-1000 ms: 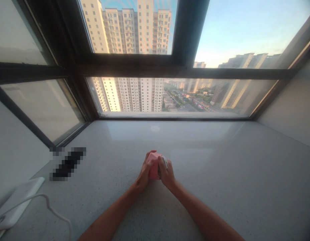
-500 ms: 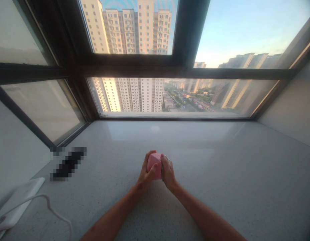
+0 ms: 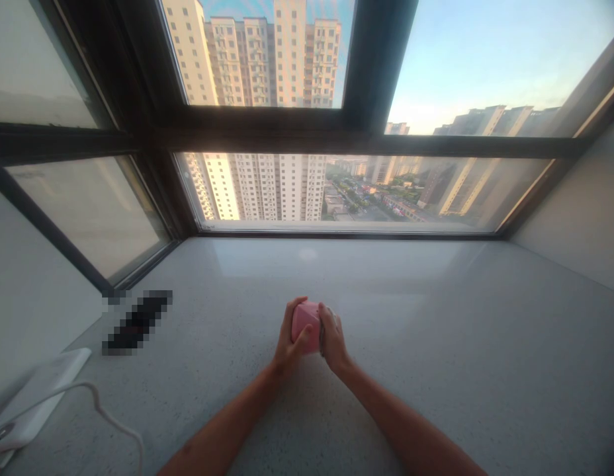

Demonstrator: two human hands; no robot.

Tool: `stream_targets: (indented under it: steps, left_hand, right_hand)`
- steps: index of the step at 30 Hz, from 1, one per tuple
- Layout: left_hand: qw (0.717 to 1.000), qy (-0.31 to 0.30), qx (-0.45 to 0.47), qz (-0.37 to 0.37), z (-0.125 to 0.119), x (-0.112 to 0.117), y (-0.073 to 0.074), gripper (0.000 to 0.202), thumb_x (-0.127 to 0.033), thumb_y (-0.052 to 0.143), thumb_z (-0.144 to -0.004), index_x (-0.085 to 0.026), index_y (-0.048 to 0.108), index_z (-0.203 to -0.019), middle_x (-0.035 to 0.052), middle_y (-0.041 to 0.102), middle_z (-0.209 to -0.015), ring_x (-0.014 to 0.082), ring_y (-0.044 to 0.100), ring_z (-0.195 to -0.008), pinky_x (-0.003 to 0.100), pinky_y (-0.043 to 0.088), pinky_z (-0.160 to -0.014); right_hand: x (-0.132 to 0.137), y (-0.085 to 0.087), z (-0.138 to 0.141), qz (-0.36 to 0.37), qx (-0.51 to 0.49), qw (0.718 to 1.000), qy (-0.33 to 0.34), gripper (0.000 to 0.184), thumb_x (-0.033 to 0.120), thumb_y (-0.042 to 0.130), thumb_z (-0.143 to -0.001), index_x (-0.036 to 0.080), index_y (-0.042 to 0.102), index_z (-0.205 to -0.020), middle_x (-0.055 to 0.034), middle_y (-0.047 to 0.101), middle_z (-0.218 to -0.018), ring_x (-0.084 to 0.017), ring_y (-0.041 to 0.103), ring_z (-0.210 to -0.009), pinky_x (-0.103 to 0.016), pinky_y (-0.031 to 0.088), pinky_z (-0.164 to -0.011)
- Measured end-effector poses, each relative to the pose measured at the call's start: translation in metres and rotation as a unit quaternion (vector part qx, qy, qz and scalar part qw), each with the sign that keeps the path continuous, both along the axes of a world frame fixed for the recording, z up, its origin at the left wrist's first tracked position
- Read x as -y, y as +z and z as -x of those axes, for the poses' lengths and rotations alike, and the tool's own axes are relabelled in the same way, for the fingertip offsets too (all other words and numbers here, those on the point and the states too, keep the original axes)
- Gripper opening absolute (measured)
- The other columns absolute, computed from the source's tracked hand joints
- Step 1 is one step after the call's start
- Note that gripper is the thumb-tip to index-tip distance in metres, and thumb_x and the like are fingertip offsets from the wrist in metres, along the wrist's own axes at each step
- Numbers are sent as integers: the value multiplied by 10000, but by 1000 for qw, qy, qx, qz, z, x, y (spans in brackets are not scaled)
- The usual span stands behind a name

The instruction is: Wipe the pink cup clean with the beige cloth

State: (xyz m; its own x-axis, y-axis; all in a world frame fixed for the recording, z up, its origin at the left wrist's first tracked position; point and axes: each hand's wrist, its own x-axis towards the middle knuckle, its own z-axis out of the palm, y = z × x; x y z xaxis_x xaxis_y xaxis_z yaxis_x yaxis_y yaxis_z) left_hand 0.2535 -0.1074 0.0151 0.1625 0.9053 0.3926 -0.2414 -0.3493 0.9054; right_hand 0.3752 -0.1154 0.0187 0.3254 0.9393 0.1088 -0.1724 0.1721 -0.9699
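Observation:
A small pink rounded block (image 3: 305, 325) is held between both my hands low over the grey speckled ledge (image 3: 416, 344). My left hand (image 3: 288, 338) wraps its fingers around the block's left side, thumb across the front. My right hand (image 3: 331, 338) closes on the right side; a sliver of something pale shows at its fingertips, too small to name. Both forearms reach in from the bottom of the picture.
A white power bank (image 3: 36, 396) with a white cable (image 3: 108, 416) lies at the ledge's near left. A dark blurred-out object (image 3: 138, 322) lies beside the left window. Dark window frames (image 3: 337, 135) and glass close the far edge; a wall rises at right.
The pink block has turned a little in my hands, and my left thumb now lies across its front. The pale thing at my right fingers shows less.

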Motion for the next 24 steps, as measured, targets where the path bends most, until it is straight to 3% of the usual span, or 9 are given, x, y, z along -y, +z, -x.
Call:
stream_targets:
  steps: [3, 5, 11, 17, 19, 22, 24]
  left_hand:
    - [997, -63, 35, 41, 0, -3, -1, 585, -636, 649, -969, -244, 588, -1399, 95, 656, -1344, 281, 650, -1140, 401, 526, -1015]
    - [994, -72, 47, 62, -1, -4, -2, 566, -635, 620, -984, -236, 580, -1384, 96, 668, -1320, 281, 660, -1125, 409, 532, -1007]
    - [1000, 18, -8, -12, 1, 1, 2, 626, -630, 740, -919, -262, 605, -1407, 105, 617, -1412, 310, 596, -1243, 425, 490, -1091]
    - [994, -78, 52, 56, 0, -5, -3, 591, -645, 608, -985, -221, 568, -1394, 116, 670, -1310, 296, 658, -1116, 423, 542, -990]
    - [996, -58, 43, 54, -1, -4, -4, 590, -645, 617, -986, -228, 565, -1401, 113, 665, -1319, 290, 655, -1123, 419, 542, -994]
    - [1000, 10, 3, -2, 0, 0, -2, 619, -620, 720, -940, -259, 584, -1425, 106, 606, -1441, 311, 590, -1275, 426, 495, -1106]
    - [1000, 10, 0, -15, 1, 2, 0, 633, -623, 737, -927, -263, 594, -1428, 102, 597, -1460, 324, 569, -1312, 431, 484, -1131]
  right_hand:
    - [3, -3, -4, -57, 115, 991, 34, 634, 780, 588, -923, 233, 520, -609, 45, 408, -560, -132, 374, -556, -290, 362, -559]
    - [4, -3, -5, -72, 152, 985, 35, 652, 778, 598, -919, 242, 481, -567, 52, 373, -532, -127, 348, -545, -297, 355, -569]
    - [-1, 2, 0, 1, 8, 1000, 4, 571, 764, 606, -924, 217, 602, -762, 19, 529, -696, -156, 458, -641, -280, 427, -571]
    - [5, -1, -5, -79, 159, 983, 49, 673, 788, 574, -936, 241, 477, -556, 50, 357, -525, -125, 313, -542, -294, 310, -545]
    - [4, 2, -4, -58, 132, 989, 43, 653, 797, 577, -925, 239, 509, -595, 44, 391, -552, -131, 331, -554, -292, 321, -543]
    - [3, 8, -2, -19, 48, 998, 18, 600, 785, 561, -938, 228, 581, -713, 30, 472, -639, -146, 390, -596, -288, 371, -551]
    - [5, 10, -1, -32, 51, 998, 16, 599, 775, 564, -940, 226, 580, -704, 30, 468, -638, -144, 392, -598, -289, 376, -559]
